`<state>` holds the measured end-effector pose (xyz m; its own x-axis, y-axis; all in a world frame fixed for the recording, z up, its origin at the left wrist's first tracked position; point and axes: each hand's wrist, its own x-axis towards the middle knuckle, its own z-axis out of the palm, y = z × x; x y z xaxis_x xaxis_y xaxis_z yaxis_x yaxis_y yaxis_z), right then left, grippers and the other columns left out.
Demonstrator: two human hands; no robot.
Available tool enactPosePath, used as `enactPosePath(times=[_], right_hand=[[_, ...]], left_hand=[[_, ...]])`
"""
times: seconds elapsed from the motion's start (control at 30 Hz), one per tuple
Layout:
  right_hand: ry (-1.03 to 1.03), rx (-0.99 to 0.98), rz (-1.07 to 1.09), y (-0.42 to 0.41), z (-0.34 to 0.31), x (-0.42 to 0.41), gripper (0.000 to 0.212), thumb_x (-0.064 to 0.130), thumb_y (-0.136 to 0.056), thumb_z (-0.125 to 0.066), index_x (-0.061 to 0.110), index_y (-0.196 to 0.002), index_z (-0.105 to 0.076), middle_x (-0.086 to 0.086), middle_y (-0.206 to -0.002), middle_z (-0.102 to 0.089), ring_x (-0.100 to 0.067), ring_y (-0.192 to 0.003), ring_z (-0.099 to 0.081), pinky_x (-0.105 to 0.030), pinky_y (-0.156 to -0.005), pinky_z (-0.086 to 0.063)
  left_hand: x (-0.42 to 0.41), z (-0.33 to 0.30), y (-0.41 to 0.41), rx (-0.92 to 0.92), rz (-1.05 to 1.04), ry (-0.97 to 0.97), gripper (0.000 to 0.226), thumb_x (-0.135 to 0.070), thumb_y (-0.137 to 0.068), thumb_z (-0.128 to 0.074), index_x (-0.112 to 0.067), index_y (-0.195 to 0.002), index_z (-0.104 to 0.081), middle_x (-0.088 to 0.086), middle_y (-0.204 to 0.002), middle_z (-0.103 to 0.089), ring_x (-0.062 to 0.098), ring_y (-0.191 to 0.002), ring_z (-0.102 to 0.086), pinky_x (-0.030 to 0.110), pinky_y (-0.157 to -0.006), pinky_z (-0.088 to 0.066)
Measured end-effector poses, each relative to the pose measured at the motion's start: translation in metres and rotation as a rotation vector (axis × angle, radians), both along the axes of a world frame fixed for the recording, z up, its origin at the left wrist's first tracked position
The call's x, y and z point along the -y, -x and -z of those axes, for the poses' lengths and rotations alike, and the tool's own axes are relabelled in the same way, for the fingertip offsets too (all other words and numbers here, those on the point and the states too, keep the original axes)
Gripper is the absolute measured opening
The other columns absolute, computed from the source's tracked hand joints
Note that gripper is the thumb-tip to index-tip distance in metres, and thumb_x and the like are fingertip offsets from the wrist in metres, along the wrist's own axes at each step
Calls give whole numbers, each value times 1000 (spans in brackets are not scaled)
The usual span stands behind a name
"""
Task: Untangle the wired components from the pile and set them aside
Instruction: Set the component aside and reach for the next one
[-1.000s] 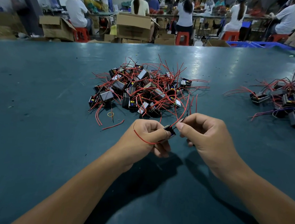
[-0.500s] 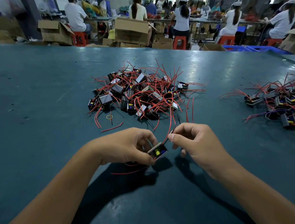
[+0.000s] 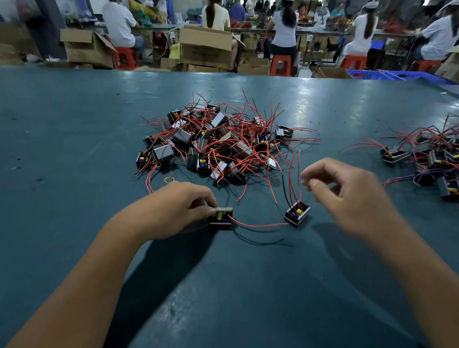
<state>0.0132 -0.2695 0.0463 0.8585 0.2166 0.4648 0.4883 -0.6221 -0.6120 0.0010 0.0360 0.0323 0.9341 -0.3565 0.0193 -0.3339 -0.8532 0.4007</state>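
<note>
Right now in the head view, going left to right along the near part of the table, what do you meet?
Left hand → small black boxy component it grips → second black component with yellow part, lying free → right hand → set-aside heap of red-wired components.

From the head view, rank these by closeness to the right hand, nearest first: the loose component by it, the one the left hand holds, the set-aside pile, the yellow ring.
From the right hand:
1. Loose component, just to its left on the table.
2. Held component, in the left hand.
3. Set-aside pile, far right, and yellow ring, left by the main pile: too close to call.
</note>
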Motion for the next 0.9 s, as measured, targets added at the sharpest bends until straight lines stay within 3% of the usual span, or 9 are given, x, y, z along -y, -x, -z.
enactPosePath(times=[0.1,0.2,0.27,0.33,0.47,0.57,0.7,0.8,0.9], right_hand=[[293,-55,-96,-3,2,5,28,7,-91,-65,24,-112,-67,18,-104,-66,9,-90,-60,-7,-84,-44],[502,-93,-153,-6,9,6,32,19,-91,-69,23,-122,-64,18,-106,-57,-1,-100,-53,-11,-89,-35],[506,-100,-154,-7,12,4,28,21,-90,-71,18,-118,-66,12,-100,-58,-11,-97,-55,-19,-88,-37],[472,-112,-146,-8,12,3,27,21,-90,-71,16,-116,-67,8,-98,-59,-11,-90,-54,-22,-86,-39],[470,-79,-121,-10,14,2,17,22,-90,-71,17,-107,-69,6,-95,-62,-11,-82,-54,-21,-81,-40],[413,-99,-100,-11,14,4,4,21,-90,-71,18,-92,-71,10,-85,-66,-5,-77,-58,-10,-71,-38],[211,-204,-3,-15,16,7,10,20,-88,-72,23,-78,-70,12,-68,-68,5,-62,-58,-8,-60,-40],[5,-305,77,-17,20,6,15,20,-89,-71,20,-74,-70,2,-64,-69,-10,-52,-57,-27,-58,-49],[-188,-363,174,-19,22,8,19,18,-90,-69,10,-72,-69,-14,-74,-72,-37,-60,-62,-37,-55,-48]], left_hand=[[0,2,-4,65,-15,-140,21,-33,-102,-53,-25,-109,-72,-8,-99,-64,14,-92,-58,29,-82,-46],[2,4,-5,223,-85,-246,24,-38,-101,-53,-29,-115,-70,-6,-106,-62,18,-102,-57,38,-93,-43],[7,5,-3,345,-117,-260,23,-40,-99,-56,-32,-118,-67,-9,-108,-63,17,-107,-55,35,-91,-39],[11,5,-1,439,-116,-291,22,-39,-97,-60,-31,-118,-65,-9,-106,-65,17,-107,-57,32,-87,-35],[13,4,0,437,-91,-252,26,-48,-97,-55,-28,-109,-67,-10,-94,-71,16,-88,-62,31,-87,-38],[9,3,2,309,-49,-277,36,-66,-89,-54,-35,-104,-63,-16,-94,-65,11,-92,-58,33,-87,-34],[3,3,1,267,-48,-312,19,-46,-95,-60,-39,-112,-64,-19,-103,-59,10,-106,-54,34,-92,-32],[-2,1,-1,258,-72,-316,24,-44,-95,-62,-43,-119,-64,-19,-109,-60,10,-109,-52,35,-96,-31],[-5,-1,0,240,-75,-336,33,-54,-90,-63,-44,-122,-63,-18,-114,-59,9,-111,-50,34,-96,-27]])
